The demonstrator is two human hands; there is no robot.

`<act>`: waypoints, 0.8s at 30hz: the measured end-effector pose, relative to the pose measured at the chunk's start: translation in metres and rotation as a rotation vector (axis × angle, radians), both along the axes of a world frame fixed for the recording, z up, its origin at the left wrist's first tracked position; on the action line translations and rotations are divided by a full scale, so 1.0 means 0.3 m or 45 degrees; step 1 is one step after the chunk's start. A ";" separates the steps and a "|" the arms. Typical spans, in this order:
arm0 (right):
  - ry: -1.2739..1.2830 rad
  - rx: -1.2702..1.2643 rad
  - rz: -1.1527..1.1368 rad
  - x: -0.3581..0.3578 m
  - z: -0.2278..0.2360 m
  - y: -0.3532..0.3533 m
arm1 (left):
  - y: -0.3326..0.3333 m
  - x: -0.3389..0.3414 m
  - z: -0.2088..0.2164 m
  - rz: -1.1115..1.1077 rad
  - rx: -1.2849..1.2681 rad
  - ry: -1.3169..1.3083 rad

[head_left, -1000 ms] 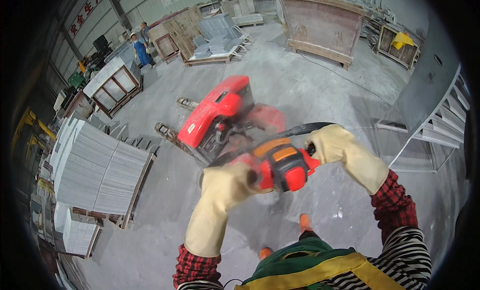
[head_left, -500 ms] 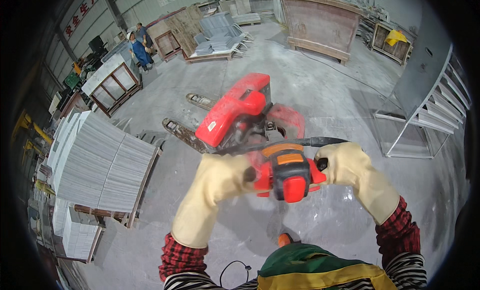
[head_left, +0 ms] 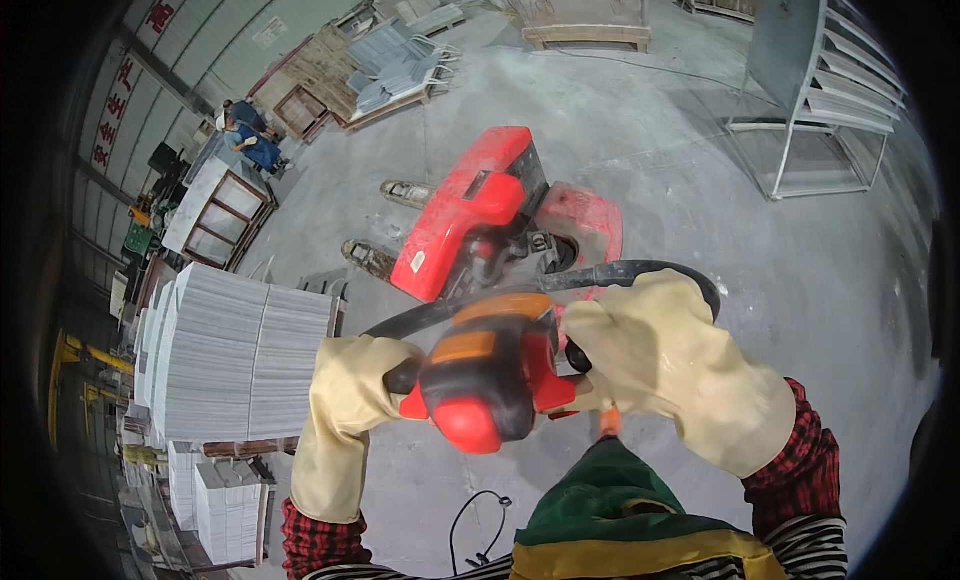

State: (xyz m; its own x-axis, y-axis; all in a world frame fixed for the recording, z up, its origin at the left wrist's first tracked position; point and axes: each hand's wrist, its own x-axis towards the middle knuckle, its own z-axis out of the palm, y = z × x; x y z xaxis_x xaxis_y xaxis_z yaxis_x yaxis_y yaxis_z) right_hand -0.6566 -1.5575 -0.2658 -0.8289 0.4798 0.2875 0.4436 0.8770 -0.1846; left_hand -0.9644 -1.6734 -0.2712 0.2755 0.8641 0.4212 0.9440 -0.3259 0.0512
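Handle first: the red and black control head with an orange band (head_left: 487,380) sits between my two hands, low in the middle of the view, just above my green and yellow apron (head_left: 610,515). It tops the tiller of a red electric pallet truck (head_left: 470,215), whose body stands just beyond it on the grey concrete floor (head_left: 700,160), forks pointing away to the upper left. A black looped grip bar (head_left: 640,273) arcs from the head over my right side.

My left hand (head_left: 352,385), in a thick cream work glove, is clenched around the left grip of the head. My right hand (head_left: 655,355), gloved the same, is closed on the right grip, fingers wrapped under the black bar. Red checked sleeves show at both wrists.

A thin black cable (head_left: 478,525) curls on the floor near my feet. To my left stands a tall stack of pale grey slabs on a pallet (head_left: 235,365), with smaller stacks below it. Further off, upper left, a person in blue (head_left: 258,150) bends beside a wooden frame. A white metal rack (head_left: 815,90) stands at the upper right, and a wooden crate (head_left: 585,10) at the top.
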 end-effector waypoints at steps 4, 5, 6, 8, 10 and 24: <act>0.024 0.052 -0.025 -0.011 0.041 -0.125 | -0.089 -0.002 0.063 -0.060 -0.015 0.001; 0.057 0.103 -0.038 -0.011 0.045 -0.162 | -0.113 -0.001 0.065 -0.066 -0.008 0.002; 0.103 0.152 -0.041 -0.012 0.064 -0.219 | -0.170 -0.008 0.086 -0.069 -0.008 -0.003; 0.160 0.107 0.006 -0.024 0.128 -0.318 | -0.248 -0.059 0.119 -0.109 0.005 -0.020; 0.050 0.014 -0.077 -0.077 0.177 -0.390 | -0.281 -0.116 0.144 -0.137 0.087 -0.015; 0.034 -0.020 -0.703 -0.196 0.267 -0.882 | -0.624 -0.176 0.314 0.089 -0.551 -0.617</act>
State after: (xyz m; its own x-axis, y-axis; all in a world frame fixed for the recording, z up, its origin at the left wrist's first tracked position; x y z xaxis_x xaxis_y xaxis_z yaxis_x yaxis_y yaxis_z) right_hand -0.7154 -1.8220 -0.1858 -0.4453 0.8456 0.2943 0.8317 0.5124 -0.2137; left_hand -1.0171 -1.8606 -0.1770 0.0786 0.9925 0.0935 0.7992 -0.1188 0.5893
